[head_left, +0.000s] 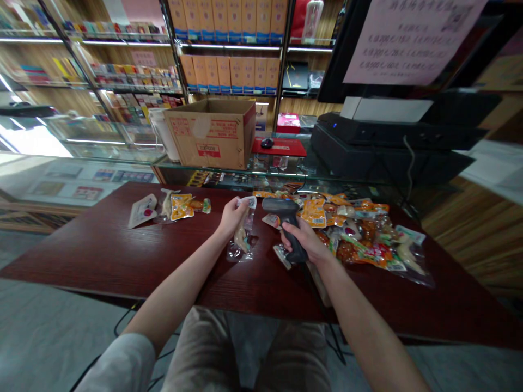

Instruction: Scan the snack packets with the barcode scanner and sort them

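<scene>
My left hand (232, 216) pinches the top of a clear vacuum-packed snack (242, 239), which hangs down over the table with a pale piece of food inside. Wrapped round the handle of a black barcode scanner (292, 231) is my right hand (306, 239). The scanner's head points left, toward the packet. Right of it lies a pile of packaged snacks (368, 239) in orange, clear and red wrappers, partly hidden by my right hand and the scanner. A smaller group of snack packets (182, 207) rests on the left of the table.
The dark red table (163, 256) spans the front. Behind it stand an open cardboard box (212, 136), a mouse (267, 142) on a red mat and a black machine (368, 141) on a glass counter. The scanner's cable (314, 283) runs down past the table's front edge.
</scene>
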`<state>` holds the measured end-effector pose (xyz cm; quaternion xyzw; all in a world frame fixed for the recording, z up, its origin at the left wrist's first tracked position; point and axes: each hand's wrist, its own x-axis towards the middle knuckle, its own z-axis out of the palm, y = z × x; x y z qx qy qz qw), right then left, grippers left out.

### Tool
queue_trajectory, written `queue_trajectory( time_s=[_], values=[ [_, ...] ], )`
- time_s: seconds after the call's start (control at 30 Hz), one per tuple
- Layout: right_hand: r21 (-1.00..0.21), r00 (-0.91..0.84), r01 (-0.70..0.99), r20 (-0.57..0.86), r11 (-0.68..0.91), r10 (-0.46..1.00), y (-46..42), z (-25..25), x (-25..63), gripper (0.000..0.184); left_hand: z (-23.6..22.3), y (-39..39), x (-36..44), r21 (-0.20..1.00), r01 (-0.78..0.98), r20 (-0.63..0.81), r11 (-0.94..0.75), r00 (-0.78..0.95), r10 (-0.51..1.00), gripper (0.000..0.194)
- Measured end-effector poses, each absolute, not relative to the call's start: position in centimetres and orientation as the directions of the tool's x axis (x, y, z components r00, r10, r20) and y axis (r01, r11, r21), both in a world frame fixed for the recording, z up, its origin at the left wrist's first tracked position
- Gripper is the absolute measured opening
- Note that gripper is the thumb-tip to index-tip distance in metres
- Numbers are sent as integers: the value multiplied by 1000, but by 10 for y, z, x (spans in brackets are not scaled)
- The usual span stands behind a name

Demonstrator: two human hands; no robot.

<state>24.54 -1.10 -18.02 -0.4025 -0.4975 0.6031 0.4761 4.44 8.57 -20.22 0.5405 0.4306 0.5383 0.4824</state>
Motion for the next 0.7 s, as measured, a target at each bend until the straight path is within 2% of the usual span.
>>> queue_trajectory(
  time_s=[0.17,0.43,0.7],
  values=[
    [-985,-224,-168,3,-36,975,-10,-180,245,35,-202,85,44,980,28,195,-196,28,980,33],
    [-986,-229,-164,1,-37,974,-10,-181,242,36,-201,87,38,932,281,247,-230,-27,969,15],
    [-977,-230,-206,-1,-50,973,-12,-180,244,35,-196,82,39,949,228,219,-215,8,976,19]
  ],
)
